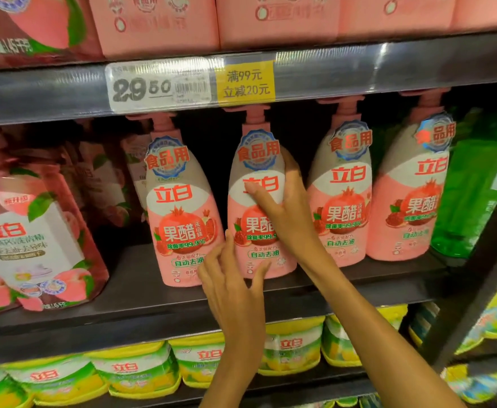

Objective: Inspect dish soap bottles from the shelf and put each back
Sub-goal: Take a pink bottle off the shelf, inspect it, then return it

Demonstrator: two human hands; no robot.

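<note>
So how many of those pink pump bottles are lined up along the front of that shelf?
4. The leftmost bottle stands by the left hand; the second bottle is gripped by the right hand; the third bottle and fourth bottle stand to its right. More may sit hidden behind.

I see four bottles in a row, each pink with a grey-and-white upper panel, red lettering, a red pomegranate picture and a round blue seal; the second bottle (259, 201) is the one under my hands. Their pump caps (254, 113) are pink. Shelf edge (50, 92) is dark grey. Price tag (159, 86) is white with black digits; the tag beside it (245, 82) is yellow with dark characters. Boxes above (276, 22) are pale pink. Left pack (32, 228) is dark red and pink with peach pictures, green leaves and a white label. Right bottle (476, 187) is translucent green. Lower pouches (135, 372) are yellow, green and white with red logos.
</note>
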